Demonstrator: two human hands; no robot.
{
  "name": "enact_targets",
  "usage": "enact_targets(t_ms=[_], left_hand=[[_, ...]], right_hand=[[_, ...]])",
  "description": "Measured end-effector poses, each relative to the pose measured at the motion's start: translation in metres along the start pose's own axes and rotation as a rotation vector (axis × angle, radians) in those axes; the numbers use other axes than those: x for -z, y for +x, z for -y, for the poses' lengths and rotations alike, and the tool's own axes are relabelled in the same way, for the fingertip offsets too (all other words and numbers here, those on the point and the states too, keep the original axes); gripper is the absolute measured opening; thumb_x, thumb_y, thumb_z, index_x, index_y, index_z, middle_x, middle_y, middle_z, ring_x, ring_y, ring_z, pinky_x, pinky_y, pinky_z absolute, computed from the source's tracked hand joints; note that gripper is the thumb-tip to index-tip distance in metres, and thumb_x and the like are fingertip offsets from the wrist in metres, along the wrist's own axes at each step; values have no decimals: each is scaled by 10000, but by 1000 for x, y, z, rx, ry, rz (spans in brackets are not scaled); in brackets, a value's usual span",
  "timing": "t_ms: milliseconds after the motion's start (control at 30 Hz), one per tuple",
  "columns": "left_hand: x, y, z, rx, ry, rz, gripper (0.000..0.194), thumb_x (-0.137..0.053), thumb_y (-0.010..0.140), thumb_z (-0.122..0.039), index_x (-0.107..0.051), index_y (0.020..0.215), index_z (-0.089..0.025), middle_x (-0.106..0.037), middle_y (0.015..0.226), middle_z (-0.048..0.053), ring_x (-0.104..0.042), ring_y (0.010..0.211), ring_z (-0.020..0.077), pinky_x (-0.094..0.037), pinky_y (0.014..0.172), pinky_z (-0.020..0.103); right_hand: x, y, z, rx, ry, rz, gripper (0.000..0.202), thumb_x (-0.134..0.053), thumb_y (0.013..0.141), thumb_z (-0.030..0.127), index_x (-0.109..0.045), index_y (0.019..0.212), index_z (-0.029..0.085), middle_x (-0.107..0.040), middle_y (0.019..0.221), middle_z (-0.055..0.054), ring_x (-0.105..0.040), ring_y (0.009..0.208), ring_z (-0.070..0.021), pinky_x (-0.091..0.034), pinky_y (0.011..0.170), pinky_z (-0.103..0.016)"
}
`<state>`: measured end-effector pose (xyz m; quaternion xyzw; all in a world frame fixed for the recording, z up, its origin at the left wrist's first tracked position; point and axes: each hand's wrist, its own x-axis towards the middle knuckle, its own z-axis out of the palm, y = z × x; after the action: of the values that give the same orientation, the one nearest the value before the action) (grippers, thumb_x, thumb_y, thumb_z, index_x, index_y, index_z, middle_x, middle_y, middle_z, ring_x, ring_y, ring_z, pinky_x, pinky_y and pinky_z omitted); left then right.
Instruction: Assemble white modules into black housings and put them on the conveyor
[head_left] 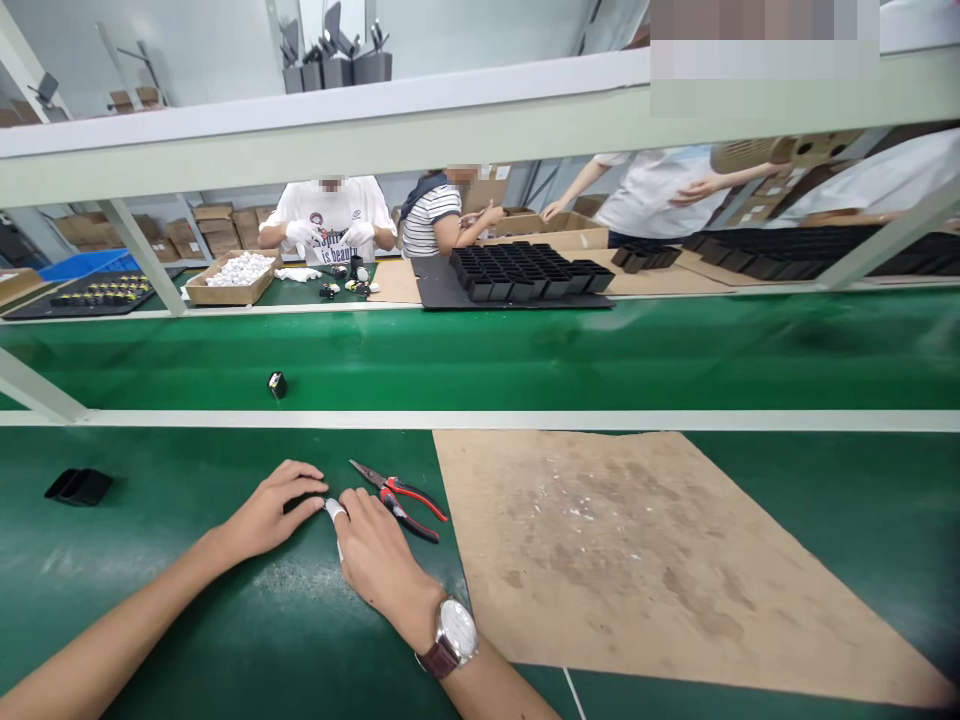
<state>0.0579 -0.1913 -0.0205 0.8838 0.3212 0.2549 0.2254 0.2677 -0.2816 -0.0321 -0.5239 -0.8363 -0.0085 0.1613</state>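
My left hand (279,508) rests low over the green bench with its fingers bent and apart. Its thumb tip meets the white-covered fingertip of my right hand (379,555). White finger covers (335,510) show on two digits of that right hand, whose fingers are curled down. What lies under the right fingers, if anything, is hidden. Just beyond the right knuckles are long-nose pliers (390,495) with red and black handles, jaws slightly apart, not held. A watch (456,628) with a brown strap is on the right wrist.
A stained brown board (600,570) lies to the right. Black plastic cups (79,487) sit at the far left. Past a white rail (525,420), a small black part (277,385) stands on the green belt (675,350). Several people work opposite, near a black cup tray (517,272).
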Motion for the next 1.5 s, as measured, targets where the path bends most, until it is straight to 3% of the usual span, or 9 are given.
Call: enact_targets(t_ms=[133, 267, 400, 567, 767, 933, 1167, 1367, 1500], left_hand=[[-3, -16, -4, -64, 30, 17, 206, -582, 1071, -275, -777, 1121, -233, -710, 1273, 121, -651, 1169, 254, -567, 1007, 436], [-2, -21, 2, 21, -51, -44, 225, -567, 1079, -316, -775, 1058, -232, -729, 1206, 109, -673, 1110, 242, -580, 959, 405], [1, -24, 0, 137, -204, -85, 288, -585, 1069, -390, -750, 907, -217, -729, 1075, 86, -695, 983, 215, -573, 905, 359], [8, -29, -2, 218, -397, -21, 351, -616, 1051, -435, -718, 815, -196, -682, 985, 68, -671, 864, 182, -547, 775, 290], [12, -31, 0, 199, -443, 23, 300, -607, 1061, -376, -749, 851, -216, -658, 1014, 66, -647, 836, 167, -520, 722, 264], [16, -31, 9, 166, -411, 35, 284, -615, 1054, -345, -749, 840, -215, -677, 1078, 84, -667, 926, 196, -521, 718, 258], [27, -35, 37, 281, -312, -64, 271, -639, 1039, -363, -770, 855, -214, -689, 1109, 91, -670, 927, 195, -508, 736, 262], [35, -36, 43, 324, -331, 31, 296, -601, 1059, -380, -766, 881, -209, -686, 1109, 81, -593, 764, 146, -430, 632, 251], [39, -36, 45, 386, -372, 92, 274, -608, 1057, -399, -789, 950, -224, -690, 1135, 74, -477, 641, 98, -364, 571, 240]], right_hand=[[-1, 0, -1, 56, 5, -4, 282, -646, 867, 13, -651, 1122, 132, -619, 1066, -100, -555, 998, -264, -502, 859, -402], [1, 0, 1, 106, 49, -58, 318, -639, 877, -4, -644, 1164, 133, -613, 1093, -91, -544, 971, -249, -498, 818, -385], [0, -2, 4, 186, 114, -179, 279, -602, 860, -22, -658, 1077, 146, -612, 1092, -101, -529, 931, -251, -484, 734, -375], [-1, -3, 5, 240, 146, -230, 264, -559, 840, -5, -666, 1020, 155, -614, 1103, -125, -511, 931, -254, -493, 717, -372], [0, -4, 7, 259, 168, -312, 262, -481, 874, 24, -673, 1002, 149, -622, 1089, -134, -488, 923, -255, -514, 711, -377], [-2, -6, 8, 216, 154, -284, 215, -516, 890, 36, -669, 976, 161, -609, 1086, -128, -509, 940, -253, -511, 714, -366], [-14, -5, -6, -76, -83, -177, 357, -562, 822, -47, -661, 1117, 129, -617, 1128, -141, -555, 964, -282, -562, 758, -407], [-22, -11, -4, -129, -140, -127, 465, -562, 823, -68, -642, 1230, 143, -631, 1231, -163, -583, 1077, -314, -573, 901, -469], [-23, -14, -3, -111, -146, -121, 501, -544, 839, -62, -627, 1292, 136, -648, 1228, -165, -597, 1089, -322, -576, 895, -459]])
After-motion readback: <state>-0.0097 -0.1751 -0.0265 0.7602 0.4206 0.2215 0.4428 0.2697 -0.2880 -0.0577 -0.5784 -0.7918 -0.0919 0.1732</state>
